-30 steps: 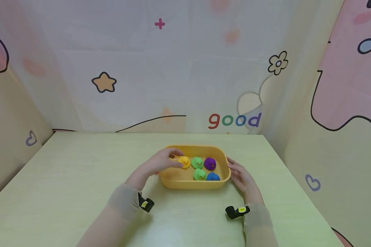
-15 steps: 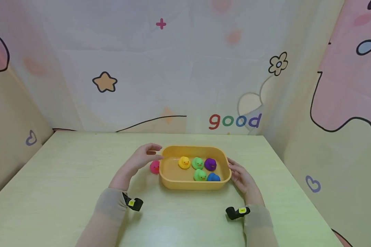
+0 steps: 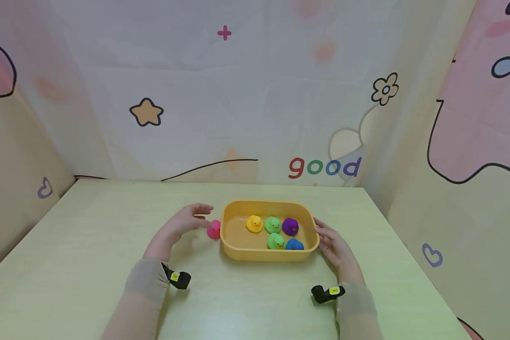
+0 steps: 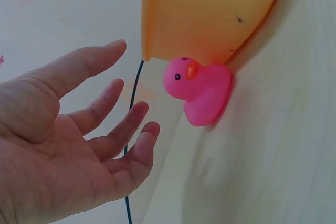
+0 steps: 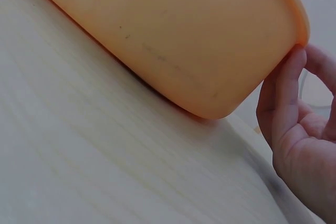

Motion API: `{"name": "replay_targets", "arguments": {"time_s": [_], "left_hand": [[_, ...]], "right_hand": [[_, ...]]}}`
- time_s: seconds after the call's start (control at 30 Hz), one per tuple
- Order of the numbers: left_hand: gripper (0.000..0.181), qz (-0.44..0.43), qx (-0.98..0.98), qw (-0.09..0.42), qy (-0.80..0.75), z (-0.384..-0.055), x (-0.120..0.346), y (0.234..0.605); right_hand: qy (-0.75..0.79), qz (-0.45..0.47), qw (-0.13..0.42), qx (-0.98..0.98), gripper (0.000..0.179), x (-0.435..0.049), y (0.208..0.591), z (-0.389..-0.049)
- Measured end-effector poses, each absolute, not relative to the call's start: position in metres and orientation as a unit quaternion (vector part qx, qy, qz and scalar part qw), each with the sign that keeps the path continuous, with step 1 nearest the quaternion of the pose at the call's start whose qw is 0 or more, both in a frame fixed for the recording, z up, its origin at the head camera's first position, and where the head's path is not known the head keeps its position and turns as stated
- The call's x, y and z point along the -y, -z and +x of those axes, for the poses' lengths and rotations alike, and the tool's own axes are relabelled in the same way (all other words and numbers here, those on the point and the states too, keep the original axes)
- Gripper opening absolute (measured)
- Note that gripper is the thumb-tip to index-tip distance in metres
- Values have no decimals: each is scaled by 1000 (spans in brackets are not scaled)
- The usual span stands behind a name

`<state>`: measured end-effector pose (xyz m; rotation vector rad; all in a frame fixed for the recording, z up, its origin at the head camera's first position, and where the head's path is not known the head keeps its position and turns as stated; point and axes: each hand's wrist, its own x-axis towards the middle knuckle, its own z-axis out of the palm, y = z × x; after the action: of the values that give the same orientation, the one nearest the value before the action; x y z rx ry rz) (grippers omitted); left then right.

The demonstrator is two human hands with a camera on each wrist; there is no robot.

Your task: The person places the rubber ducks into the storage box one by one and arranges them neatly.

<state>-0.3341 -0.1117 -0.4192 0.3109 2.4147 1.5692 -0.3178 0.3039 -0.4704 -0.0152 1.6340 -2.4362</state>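
Observation:
In the head view, a yellow plastic basin (image 3: 261,255) stands on the table with small rubber ducks inside: a yellow duck (image 3: 254,224), a green duck (image 3: 273,225), another green duck (image 3: 276,241), a purple duck (image 3: 290,226) and a blue duck (image 3: 295,244). Outside, against its left end, sits a pink rubber duck (image 4: 202,90). My left hand (image 3: 182,225) hovers just left of the pink duck, fingers loosely bent and holding nothing; the left wrist view shows a gap. At the basin's right end, my right hand (image 3: 335,244) touches the outside under the rim with its fingertips.
The pale wooden table (image 3: 255,297) reaches back to a printed cloth wall (image 3: 255,94) with drawings and the word "good". Similar cloth covers both sides. A small black wrist camera (image 3: 179,278) sits on the left sleeve, and another black camera (image 3: 325,293) on the right.
My left hand has let go of the yellow duck in the basin, drawn out leftward over the rim, and lowered beside the pink duck. My right hand stays at the basin's right end.

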Motion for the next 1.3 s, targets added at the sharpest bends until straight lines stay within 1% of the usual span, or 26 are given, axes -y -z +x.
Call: {"name": "replay_targets", "arguments": {"time_s": [0.23, 0.37, 0.5, 0.6, 0.7, 0.83, 0.93, 1.13, 1.3], "left_hand": [[64, 59, -831, 147, -533, -336, 108, 429], [63, 43, -833, 152, -530, -337, 107, 435], [66, 49, -830, 158, -532, -337, 105, 442], [68, 56, -827, 159, -537, -337, 102, 446], [65, 68, -831, 150, -531, -338, 98, 448], [59, 75, -839, 136, -521, -339, 92, 450], [57, 60, -842, 130, -520, -340, 89, 452], [54, 30, -849, 123, -513, -340, 84, 455], [48, 7, -847, 117, -519, -340, 82, 455]], "right_hand": [[841, -26, 98, -532, 26, -305, 472, -318], [845, -43, 96, -525, 29, -305, 474, -317], [839, -36, 93, -536, 28, -304, 474, -316], [833, -30, 95, -544, 34, -303, 474, -317], [832, -25, 99, -546, 44, -303, 474, -317], [835, -23, 104, -539, 46, -304, 473, -317], [836, -23, 108, -537, 47, -303, 470, -314], [833, -43, 116, -539, 57, -301, 463, -309], [837, -25, 114, -534, 57, -303, 467, -315]]}}
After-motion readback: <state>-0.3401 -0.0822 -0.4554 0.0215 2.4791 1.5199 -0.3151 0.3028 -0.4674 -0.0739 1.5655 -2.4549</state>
